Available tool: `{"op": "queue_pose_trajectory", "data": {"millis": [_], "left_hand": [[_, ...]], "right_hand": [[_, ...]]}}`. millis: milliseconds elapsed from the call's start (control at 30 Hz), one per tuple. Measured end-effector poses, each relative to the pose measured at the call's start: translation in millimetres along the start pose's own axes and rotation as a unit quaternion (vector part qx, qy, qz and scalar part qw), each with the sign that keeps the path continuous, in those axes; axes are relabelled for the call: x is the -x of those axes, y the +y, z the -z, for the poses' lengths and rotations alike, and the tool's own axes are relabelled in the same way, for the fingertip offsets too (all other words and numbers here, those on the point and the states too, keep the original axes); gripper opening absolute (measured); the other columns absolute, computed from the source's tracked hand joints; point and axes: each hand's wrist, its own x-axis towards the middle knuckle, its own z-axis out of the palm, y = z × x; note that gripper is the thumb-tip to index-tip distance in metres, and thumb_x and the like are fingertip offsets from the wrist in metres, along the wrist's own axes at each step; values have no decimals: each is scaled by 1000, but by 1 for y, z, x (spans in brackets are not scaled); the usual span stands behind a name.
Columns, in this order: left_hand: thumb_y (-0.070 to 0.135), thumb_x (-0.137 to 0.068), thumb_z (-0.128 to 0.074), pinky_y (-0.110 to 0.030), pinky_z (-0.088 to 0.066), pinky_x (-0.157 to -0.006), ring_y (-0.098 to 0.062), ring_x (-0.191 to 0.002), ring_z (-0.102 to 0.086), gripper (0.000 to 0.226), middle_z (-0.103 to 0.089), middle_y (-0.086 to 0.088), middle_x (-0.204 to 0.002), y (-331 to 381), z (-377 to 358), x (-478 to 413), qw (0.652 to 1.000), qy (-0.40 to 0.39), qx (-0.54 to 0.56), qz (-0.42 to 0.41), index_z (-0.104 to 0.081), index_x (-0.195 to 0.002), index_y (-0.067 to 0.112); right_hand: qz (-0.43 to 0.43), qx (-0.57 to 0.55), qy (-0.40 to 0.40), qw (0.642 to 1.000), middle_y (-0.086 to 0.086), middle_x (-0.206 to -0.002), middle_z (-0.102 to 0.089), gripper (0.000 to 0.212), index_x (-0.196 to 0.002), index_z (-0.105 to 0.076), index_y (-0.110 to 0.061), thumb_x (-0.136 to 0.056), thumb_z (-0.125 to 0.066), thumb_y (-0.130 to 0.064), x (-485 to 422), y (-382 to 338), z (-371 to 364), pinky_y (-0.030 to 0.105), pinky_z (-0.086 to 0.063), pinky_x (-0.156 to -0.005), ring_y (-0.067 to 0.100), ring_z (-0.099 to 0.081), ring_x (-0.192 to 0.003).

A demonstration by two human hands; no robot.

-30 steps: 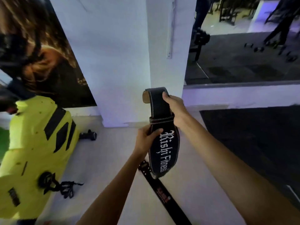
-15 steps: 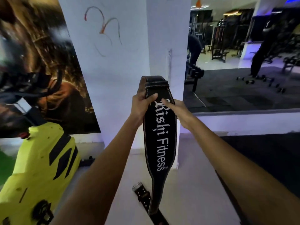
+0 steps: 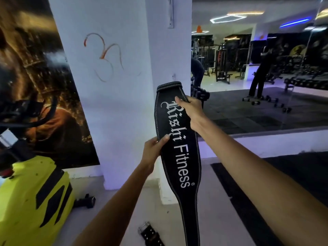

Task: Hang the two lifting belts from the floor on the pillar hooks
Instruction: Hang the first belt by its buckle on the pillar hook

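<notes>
While the white pillar (image 3: 124, 86) fills the space straight ahead, open floor (image 3: 209, 219) lies right of its base and a yellow machine (image 3: 32, 201) crowds the left. The black lifting belt (image 3: 179, 148) hangs upright before the pillar's corner, long axis vertical, folded end up, just below a small hook (image 3: 173, 76). The right hand (image 3: 190, 110) pinches its upper edge; the left hand (image 3: 153, 150) grips its left edge. The second belt (image 3: 150, 236) lies on the floor below.
</notes>
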Motion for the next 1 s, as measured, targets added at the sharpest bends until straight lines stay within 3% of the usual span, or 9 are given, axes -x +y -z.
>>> {"op": "queue_pose_trajectory", "data": {"millis": [67, 233, 400, 533, 700, 800, 867, 933, 1000], "left_hand": [[20, -87, -64, -26, -56, -63, -19, -73, -71, 23, -74, -7, -84, 32, -9, -23, 997, 42, 46, -33, -68, -98, 0], [11, -82, -68, -36, -59, -71, -24, -65, -66, 12, -69, -12, -74, 67, -30, -51, 983, 104, 148, -40, -65, -76, 1], [13, -80, -71, -34, -59, -66, -21, -58, -66, 16, -70, -4, -61, 78, -28, -73, 975, 143, 163, -40, -66, -65, 8], [13, -82, -69, -38, -60, -73, -25, -68, -66, 12, -69, -11, -76, 58, -21, -73, 986, 93, 139, -27, -65, -74, 5], [8, -85, -64, -30, -59, -64, -22, -69, -70, 8, -74, -7, -76, 28, -16, -57, 997, -1, 76, -32, -68, -87, 1], [10, -84, -64, -34, -59, -69, -27, -74, -69, 15, -73, -14, -84, 12, -9, -46, 996, -65, 46, -39, -67, -93, -3], [14, -80, -66, -35, -58, -72, -29, -77, -67, 24, -72, -17, -88, 4, -1, -40, 992, -119, 35, -28, -67, -95, -5], [21, -80, -67, -34, -54, -73, -28, -78, -65, 25, -73, -11, -85, 1, 6, -39, 988, -156, 9, 7, -70, -93, 1], [37, -88, -57, -32, -49, -72, -23, -79, -60, 32, -69, -4, -83, 6, 7, -45, 987, -144, -3, 67, -70, -92, 8]], "right_hand": [[16, 27, -10, 999, 0, -71, -62, 7, -83, -66, -6, -83, -66, -12, 2, 3, 1, 17, -52, -62, 9, -62, -61], [73, 106, 3, 992, -1, -81, -69, 12, -83, -64, -17, -78, -71, -26, 2, 10, 14, 32, -55, -76, 19, -67, -79], [-51, 92, -79, 991, 7, -96, -71, 16, -94, -67, -12, -79, -71, -15, 38, 74, 49, 19, -54, -75, 5, -67, -76], [-160, 132, -183, 961, 8, -131, -59, 61, -127, -55, -10, -81, -61, -49, 36, 94, 68, 41, -35, -110, 23, -54, -122], [-215, -18, -82, 973, 10, -144, -46, 108, -137, -45, -18, -55, -44, -88, -19, 34, 36, 50, -31, -112, 26, -44, -132], [-247, -45, -17, 968, 15, -143, -44, 92, -138, -41, -12, -71, -50, -74, -37, 16, 31, 53, -33, -110, 32, -44, -131], [-263, -28, 17, 964, 20, -114, -64, 70, -117, -56, -5, -75, -61, -60, -42, 12, 35, 50, -47, -95, 33, -60, -107], [-265, -15, 4, 964, 15, -64, -69, 35, -80, -58, -4, -82, -65, -39, -45, 12, 37, 42, -53, -70, 28, -61, -72], [-261, -25, -19, 965, 11, -64, -65, 27, -74, -57, -7, -85, -64, -31, -43, 17, 36, 41, -52, -69, 24, -58, -67]]}}
